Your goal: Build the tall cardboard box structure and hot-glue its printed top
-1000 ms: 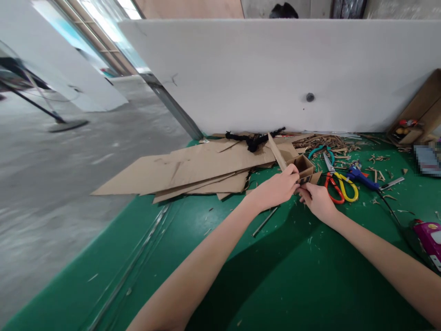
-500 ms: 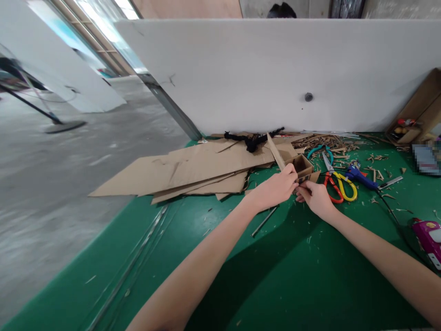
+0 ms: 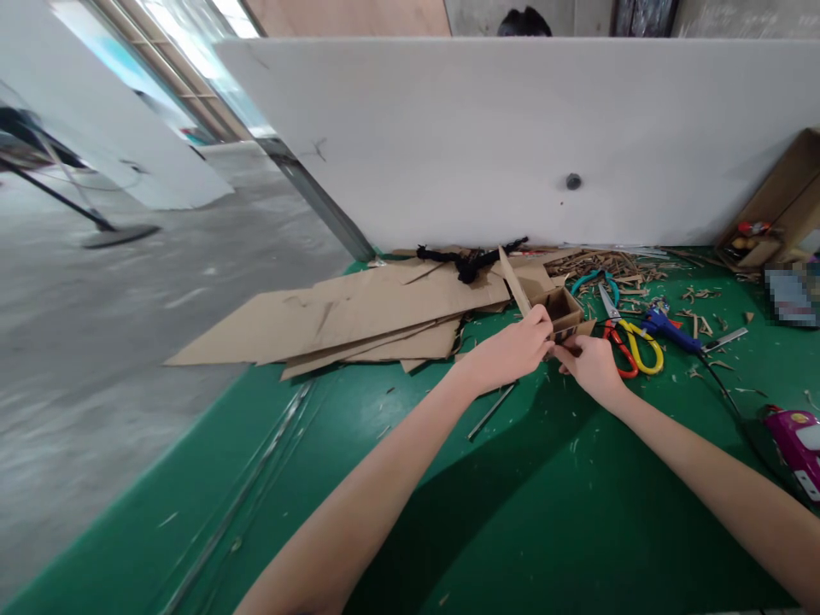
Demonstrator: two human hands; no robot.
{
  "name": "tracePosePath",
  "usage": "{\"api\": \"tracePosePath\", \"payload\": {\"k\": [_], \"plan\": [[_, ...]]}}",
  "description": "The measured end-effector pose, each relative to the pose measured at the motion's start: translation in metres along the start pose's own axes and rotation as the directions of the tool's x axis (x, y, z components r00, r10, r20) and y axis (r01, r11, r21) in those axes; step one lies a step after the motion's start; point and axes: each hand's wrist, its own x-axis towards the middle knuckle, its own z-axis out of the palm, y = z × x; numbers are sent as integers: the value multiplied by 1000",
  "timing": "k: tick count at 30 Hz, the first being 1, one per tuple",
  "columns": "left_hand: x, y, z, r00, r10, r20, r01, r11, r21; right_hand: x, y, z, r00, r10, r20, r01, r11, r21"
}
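A small open-topped cardboard box (image 3: pixel 564 309) with dark printed marks on its near side stands on the green table (image 3: pixel 538 521). My left hand (image 3: pixel 512 346) is closed on its near left corner, beside a narrow cardboard strip (image 3: pixel 514 280) that juts up and away. At the near side of the box my right hand (image 3: pixel 590 366) pinches the cardboard edge, its thumb and fingertips close to the left fingers. Exactly what lies between the fingertips is hidden. Scissors (image 3: pixel 631 342) with red and yellow handles lie just right of my right hand.
Flat cardboard sheets (image 3: pixel 359 316) are piled at left, a black twisted piece (image 3: pixel 467 266) on top. A blue glue gun (image 3: pixel 671 329), teal-handled pliers (image 3: pixel 595 280) and cardboard scraps (image 3: pixel 602 263) lie at right. A magenta power strip (image 3: pixel 798 444) sits farther right. A white panel (image 3: pixel 461 145) stands behind.
My right hand's fingers have shifted slightly along the near edge of the box. My left hand and the box have hardly moved.
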Motion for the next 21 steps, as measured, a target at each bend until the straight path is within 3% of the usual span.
{"api": "tracePosePath", "payload": {"k": [5,8,10,21], "plan": [[0,-4,2,1000,18,-5,-18,1000,-3,3,-5,-15,985,-152,-80,129,961,-245],[-1,-2,0,1000,13,1,-13,1000,12,2,-5,-19,948,-315,-51,257,848,-463],[-2,2,-1,1000,5,4,-5,1000,27,2,-4,-18,933,-358,-29,286,789,-545],[-4,10,-4,999,-37,-13,38,997,75,0,-4,-9,938,-341,-71,243,786,-568]]}}
